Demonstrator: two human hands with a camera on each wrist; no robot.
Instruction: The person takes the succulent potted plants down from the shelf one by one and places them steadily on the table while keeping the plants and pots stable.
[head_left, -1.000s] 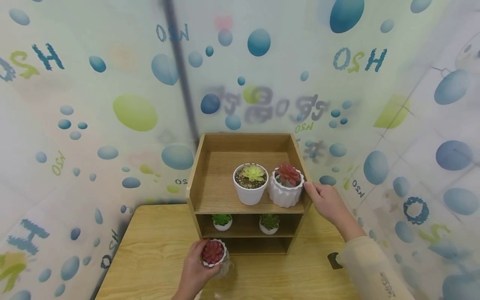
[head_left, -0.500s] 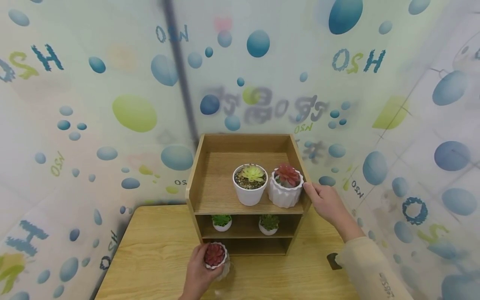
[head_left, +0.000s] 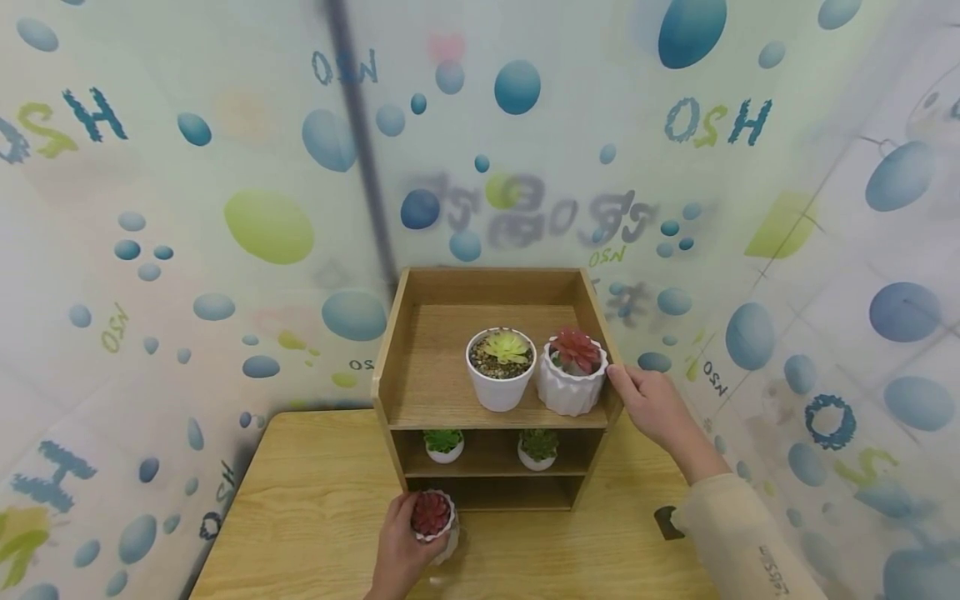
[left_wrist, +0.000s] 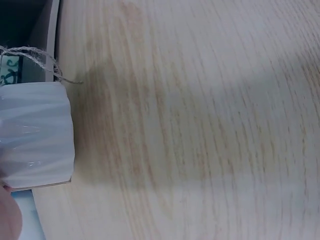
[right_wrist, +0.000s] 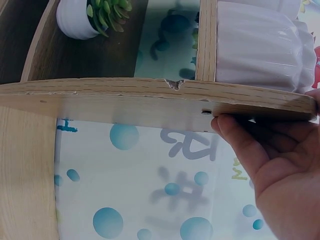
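Note:
My left hand (head_left: 401, 543) holds a white ribbed pot (head_left: 446, 543) with a red succulent (head_left: 431, 512) in it, at the lower front left of a small wooden shelf (head_left: 442, 325). In the left wrist view that pot (left_wrist: 35, 135) is close to the shelf's edge, and a piece of twine (left_wrist: 35, 54) shows beside it. My right hand (head_left: 651, 406) grips the shelf's right side panel; in the right wrist view, fingers of the hand (right_wrist: 280, 170) lie against the panel's outer face (right_wrist: 140, 111). Whether the held pot touches the table is unclear.
On the top board stand a white pot with a yellow-green succulent (head_left: 501, 387) and a white ribbed pot with a red succulent (head_left: 572, 392). Two small green plants, left (head_left: 444, 446) and right (head_left: 537, 450), occupy the middle level. A black object (head_left: 667, 522) lies by the right sleeve.
My left hand and the potted red succulent have shifted slightly right and toward me, away from the shelf's left edge. The right hand stays at the side panel.

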